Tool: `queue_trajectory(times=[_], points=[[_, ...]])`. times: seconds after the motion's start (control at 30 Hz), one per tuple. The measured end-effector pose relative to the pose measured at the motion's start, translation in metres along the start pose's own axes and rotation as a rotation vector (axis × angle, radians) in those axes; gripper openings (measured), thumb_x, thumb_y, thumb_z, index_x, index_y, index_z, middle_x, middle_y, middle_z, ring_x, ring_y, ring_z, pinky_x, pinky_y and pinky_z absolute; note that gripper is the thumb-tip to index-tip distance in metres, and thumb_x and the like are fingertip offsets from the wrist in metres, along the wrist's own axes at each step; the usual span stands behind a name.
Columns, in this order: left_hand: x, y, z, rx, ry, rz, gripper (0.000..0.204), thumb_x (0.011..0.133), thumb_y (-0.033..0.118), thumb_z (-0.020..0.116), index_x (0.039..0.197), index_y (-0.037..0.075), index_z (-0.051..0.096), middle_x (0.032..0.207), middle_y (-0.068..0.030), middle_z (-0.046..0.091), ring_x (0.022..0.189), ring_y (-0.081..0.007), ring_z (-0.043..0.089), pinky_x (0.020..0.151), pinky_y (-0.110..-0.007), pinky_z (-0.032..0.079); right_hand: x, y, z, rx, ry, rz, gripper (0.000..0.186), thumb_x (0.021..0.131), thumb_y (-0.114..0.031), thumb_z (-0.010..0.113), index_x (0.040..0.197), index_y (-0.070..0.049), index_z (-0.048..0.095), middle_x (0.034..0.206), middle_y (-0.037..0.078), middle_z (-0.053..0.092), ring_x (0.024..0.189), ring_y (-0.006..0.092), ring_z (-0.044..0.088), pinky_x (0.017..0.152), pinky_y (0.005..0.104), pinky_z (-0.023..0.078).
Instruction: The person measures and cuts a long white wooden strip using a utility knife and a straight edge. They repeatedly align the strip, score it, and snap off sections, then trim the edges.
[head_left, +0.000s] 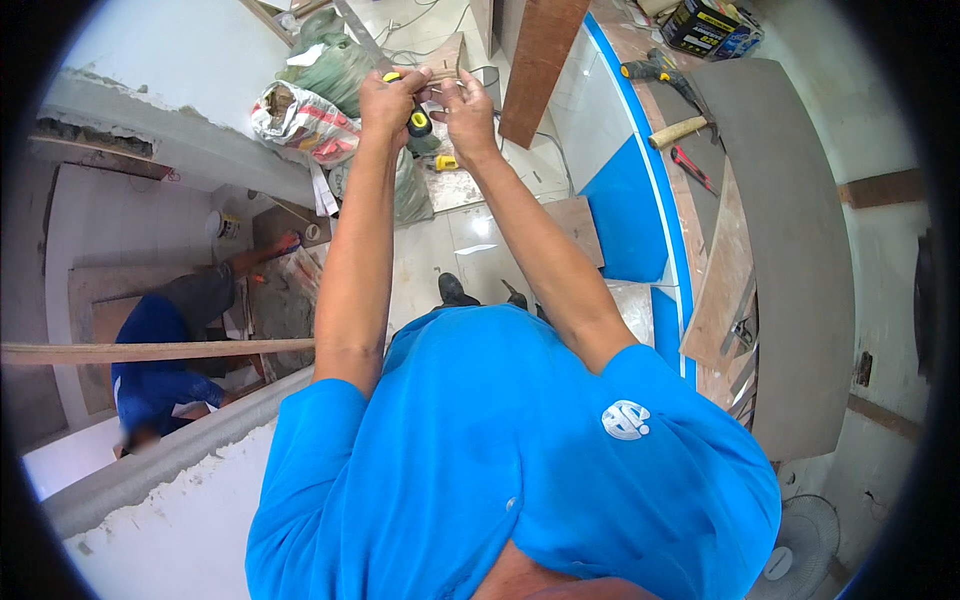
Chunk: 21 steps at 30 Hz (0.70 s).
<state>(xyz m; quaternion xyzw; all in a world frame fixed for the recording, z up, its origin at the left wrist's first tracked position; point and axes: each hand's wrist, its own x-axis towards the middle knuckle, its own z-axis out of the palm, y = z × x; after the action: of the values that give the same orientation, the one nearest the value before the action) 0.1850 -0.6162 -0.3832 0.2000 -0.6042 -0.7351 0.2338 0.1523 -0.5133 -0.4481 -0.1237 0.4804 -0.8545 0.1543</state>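
Both hands are raised high above the floor (470, 245): the left hand (388, 100) is closed around a yellow-and-black screwdriver (417, 120), the right hand (465, 108) pinches thin wire (447, 82). A slipped grip could drop the screwdriver toward the crouching person (165, 350) below.

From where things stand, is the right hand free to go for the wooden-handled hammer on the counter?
Probably not at once: the right hand is pinching a thin wire, and the hammer lies well off to its right.
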Motion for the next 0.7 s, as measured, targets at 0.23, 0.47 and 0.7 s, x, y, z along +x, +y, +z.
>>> queue_trajectory(times=[0.23, 0.47, 0.7], points=[[-0.025, -0.019, 0.008, 0.054, 0.048, 0.027, 0.022, 0.083, 0.003, 0.077, 0.085, 0.001, 0.055, 0.073, -0.0088, 0.065, 0.059, -0.0161, 0.064, 0.051, -0.029, 0.052, -0.002, 0.016, -0.019, 0.357, 0.015, 0.085, 0.06, 0.098, -0.03, 0.067, 0.142, -0.009, 0.031, 0.116, 0.009, 0.058, 0.101, 0.0234, 0.066, 0.083, 0.0356, 0.055], [-0.035, -0.032, 0.019, -0.092, 0.092, -0.044, 0.02, 0.089, 0.007, 0.074, 0.092, 0.003, 0.054, 0.077, -0.0076, 0.061, 0.062, -0.0183, 0.065, 0.052, -0.031, 0.052, 0.012, 0.001, -0.022, 0.304, -0.157, 0.107, 0.057, 0.102, -0.04, 0.058, 0.141, -0.009, 0.03, 0.123, 0.015, 0.055, 0.09, 0.0257, 0.069, 0.071, 0.0346, 0.057], [-0.018, -0.034, 0.016, -0.095, 0.088, 0.025, 0.02, 0.089, 0.005, 0.072, 0.092, 0.001, 0.053, 0.079, -0.0082, 0.062, 0.065, -0.0164, 0.062, 0.055, -0.031, 0.051, 0.026, 0.0, 0.0, -0.143, 0.012, 0.013, 0.06, 0.105, -0.04, 0.052, 0.141, 0.006, 0.037, 0.127, 0.019, 0.056, 0.097, 0.0228, 0.067, 0.071, 0.0304, 0.056]])
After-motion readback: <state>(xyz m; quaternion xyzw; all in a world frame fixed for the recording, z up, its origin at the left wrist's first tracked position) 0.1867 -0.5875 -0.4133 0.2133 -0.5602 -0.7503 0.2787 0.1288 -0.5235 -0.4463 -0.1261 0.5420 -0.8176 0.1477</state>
